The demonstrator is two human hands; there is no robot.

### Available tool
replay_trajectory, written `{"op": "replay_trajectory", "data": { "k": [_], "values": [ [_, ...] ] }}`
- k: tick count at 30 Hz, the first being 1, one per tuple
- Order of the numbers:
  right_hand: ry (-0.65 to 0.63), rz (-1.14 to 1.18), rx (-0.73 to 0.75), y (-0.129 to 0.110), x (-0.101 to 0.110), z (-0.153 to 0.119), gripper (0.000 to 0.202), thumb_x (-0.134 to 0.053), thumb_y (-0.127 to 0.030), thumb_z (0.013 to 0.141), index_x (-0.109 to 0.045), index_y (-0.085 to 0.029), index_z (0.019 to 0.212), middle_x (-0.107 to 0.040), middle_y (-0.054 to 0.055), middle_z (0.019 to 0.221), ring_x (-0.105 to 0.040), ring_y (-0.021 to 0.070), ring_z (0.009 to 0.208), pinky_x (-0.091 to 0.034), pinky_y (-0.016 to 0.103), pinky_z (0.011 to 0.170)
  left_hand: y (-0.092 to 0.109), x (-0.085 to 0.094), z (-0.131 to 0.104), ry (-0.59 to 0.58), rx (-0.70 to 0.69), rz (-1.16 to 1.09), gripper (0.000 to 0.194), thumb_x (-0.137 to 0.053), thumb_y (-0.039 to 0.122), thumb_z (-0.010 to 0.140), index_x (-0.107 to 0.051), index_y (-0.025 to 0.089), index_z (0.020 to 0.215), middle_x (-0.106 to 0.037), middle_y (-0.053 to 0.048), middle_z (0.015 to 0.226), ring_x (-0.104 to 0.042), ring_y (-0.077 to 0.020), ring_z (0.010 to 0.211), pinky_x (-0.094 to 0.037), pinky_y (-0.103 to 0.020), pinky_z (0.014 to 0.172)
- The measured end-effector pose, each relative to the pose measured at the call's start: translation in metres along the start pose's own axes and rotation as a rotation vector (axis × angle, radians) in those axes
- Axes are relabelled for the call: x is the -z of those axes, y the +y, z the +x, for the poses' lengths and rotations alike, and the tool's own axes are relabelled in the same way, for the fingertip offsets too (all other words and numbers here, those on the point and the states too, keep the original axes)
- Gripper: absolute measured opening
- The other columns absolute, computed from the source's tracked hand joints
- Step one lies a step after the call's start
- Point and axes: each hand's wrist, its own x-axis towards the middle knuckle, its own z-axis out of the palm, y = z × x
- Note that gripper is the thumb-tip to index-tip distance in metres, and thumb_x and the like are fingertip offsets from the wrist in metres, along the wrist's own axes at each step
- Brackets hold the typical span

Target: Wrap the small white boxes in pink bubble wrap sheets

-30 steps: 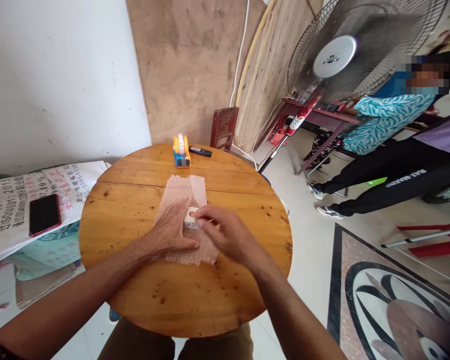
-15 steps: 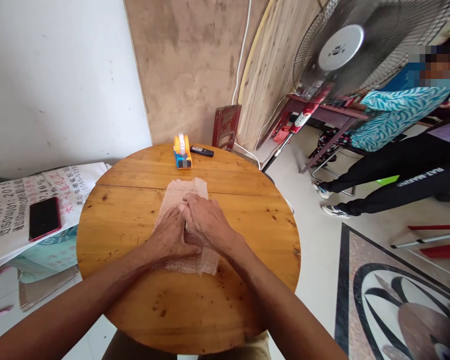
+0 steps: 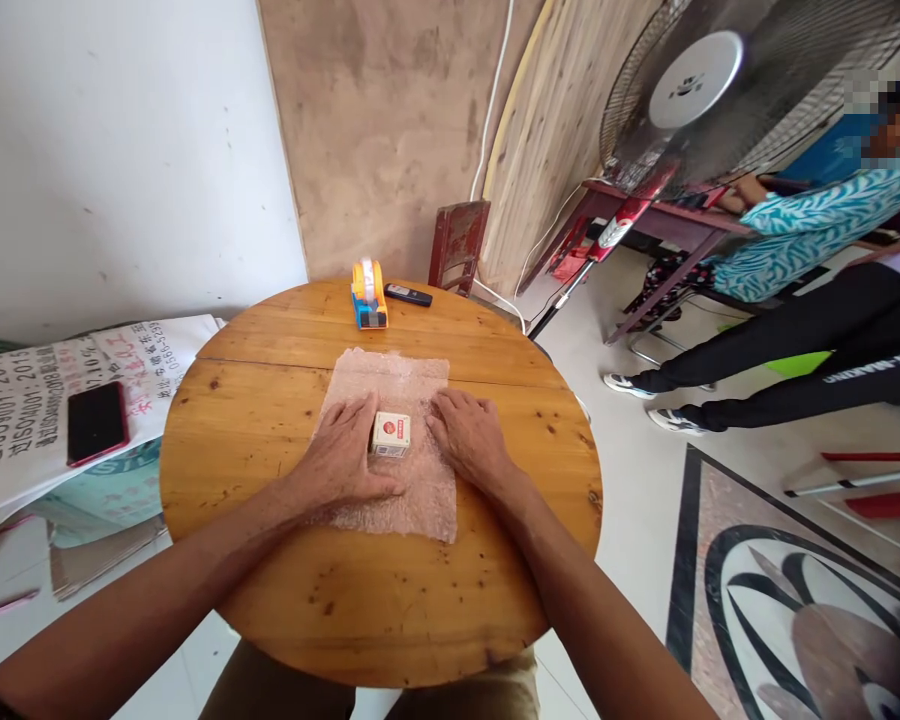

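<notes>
A small cream box (image 3: 391, 434) with a red round mark lies on a sheet of bubble wrap (image 3: 397, 512), which is spread on the round wooden table (image 3: 345, 620). My left hand (image 3: 345, 450) lies on the sheet with its fingers stretched out. Its fingertips are close beside the box's left side, and its thumb points right below the box. On the other side, my right hand (image 3: 471, 432) rests at the sheet's right edge, fingers apart and slightly bent. A gap separates it from the box.
A tape dispenser (image 3: 369, 295) and a dark remote-like object (image 3: 409, 295) are at the table's far edge. Left of the table, a phone (image 3: 97, 423) lies on printed white sacks (image 3: 15, 440). A standing fan (image 3: 696, 80), a chair (image 3: 457, 245) and people are beyond.
My right hand has come off my left hand and moved right, turning the bubble wrap outward. The box, covered before, now shows between the hands. The view has shifted slightly.
</notes>
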Motion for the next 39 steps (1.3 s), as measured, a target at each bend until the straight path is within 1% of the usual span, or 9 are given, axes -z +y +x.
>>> {"op": "replay_trajectory", "data": {
  "k": [6,9,13,16,21,26,29,33,39],
  "values": [
    [-0.048,0.027,0.034,-0.005,0.014,0.003,0.020,-0.048,-0.023,0.095,-0.063,-0.017,0.106,-0.069,0.013,0.116,-0.056,0.0272,0.115,-0.034,0.040,0.094,-0.002,0.001,0.001,-0.011,0.011,0.047,0.119,-0.078,0.056,0.058,-0.020,0.010,0.151,-0.043,-0.024,0.148,-0.037,-0.0414,0.139,-0.026,-0.055,0.114],
    [-0.082,0.125,0.038,-0.009,0.027,0.001,0.031,-0.039,-0.027,0.100,-0.063,-0.018,0.118,-0.070,0.013,0.115,-0.060,0.0262,0.113,-0.036,0.039,0.094,-0.004,0.000,0.002,-0.002,0.002,0.056,0.121,-0.078,0.059,0.057,-0.019,0.012,0.152,-0.043,-0.023,0.148,-0.036,-0.0416,0.139,-0.025,-0.055,0.114],
    [-0.158,0.260,0.146,-0.017,0.038,-0.002,0.042,-0.045,-0.040,0.098,-0.057,-0.019,0.132,-0.066,0.014,0.125,-0.058,0.0285,0.118,-0.038,0.042,0.098,-0.007,-0.001,0.002,0.014,-0.004,0.052,0.122,-0.078,0.061,0.057,-0.019,0.013,0.152,-0.042,-0.023,0.148,-0.037,-0.0421,0.138,-0.025,-0.055,0.113],
    [-0.143,0.368,0.252,-0.024,0.033,-0.003,0.051,-0.054,-0.044,0.093,-0.049,-0.023,0.140,-0.062,0.011,0.134,-0.054,0.0275,0.124,-0.037,0.044,0.103,-0.008,0.000,0.002,0.014,-0.008,0.062,0.124,-0.078,0.060,0.057,-0.017,0.011,0.152,-0.040,-0.025,0.150,-0.037,-0.0431,0.137,-0.024,-0.057,0.113],
    [-0.069,0.428,0.238,-0.026,0.016,-0.003,0.053,-0.063,-0.028,0.084,-0.053,-0.020,0.135,-0.064,0.011,0.131,-0.057,0.0275,0.121,-0.038,0.042,0.102,-0.007,0.002,0.002,0.003,0.021,0.089,0.122,-0.076,0.061,0.060,-0.017,0.006,0.152,-0.037,-0.027,0.151,-0.034,-0.0429,0.139,-0.023,-0.056,0.114],
    [0.062,0.380,0.063,0.001,0.026,-0.011,0.048,-0.063,-0.029,0.083,-0.058,-0.019,0.129,-0.066,0.012,0.128,-0.059,0.0295,0.118,-0.041,0.043,0.101,-0.010,0.002,0.003,-0.011,0.042,0.105,0.124,-0.074,0.067,0.058,-0.020,0.006,0.151,-0.034,-0.026,0.153,-0.031,-0.0426,0.141,-0.020,-0.055,0.116],
    [0.088,0.323,-0.076,0.025,0.033,-0.020,0.048,-0.062,-0.031,0.082,-0.059,-0.017,0.128,-0.068,0.013,0.123,-0.062,0.0307,0.110,-0.045,0.044,0.095,-0.011,0.002,0.003,-0.015,0.042,0.115,0.122,-0.074,0.066,0.058,-0.021,0.007,0.151,-0.037,-0.026,0.152,-0.032,-0.0431,0.141,-0.021,-0.055,0.115],
    [0.101,0.223,-0.243,0.053,0.026,-0.033,0.046,-0.060,-0.034,0.083,-0.059,-0.016,0.125,-0.070,0.015,0.116,-0.064,0.0314,0.101,-0.044,0.048,0.093,-0.009,0.004,0.003,-0.023,0.043,0.130,0.118,-0.073,0.066,0.060,-0.024,0.009,0.150,-0.039,-0.025,0.151,-0.031,-0.0443,0.141,-0.021,-0.055,0.115],
    [0.137,0.206,-0.345,0.065,0.012,-0.046,0.059,-0.057,-0.038,0.085,-0.048,-0.014,0.138,-0.061,0.019,0.131,-0.054,0.0370,0.123,-0.041,0.056,0.100,-0.007,0.005,0.003,-0.029,0.052,0.190,0.113,-0.071,0.067,0.062,-0.026,0.013,0.150,-0.040,-0.021,0.151,-0.033,-0.0428,0.140,-0.023,-0.054,0.115]
  ]
}}
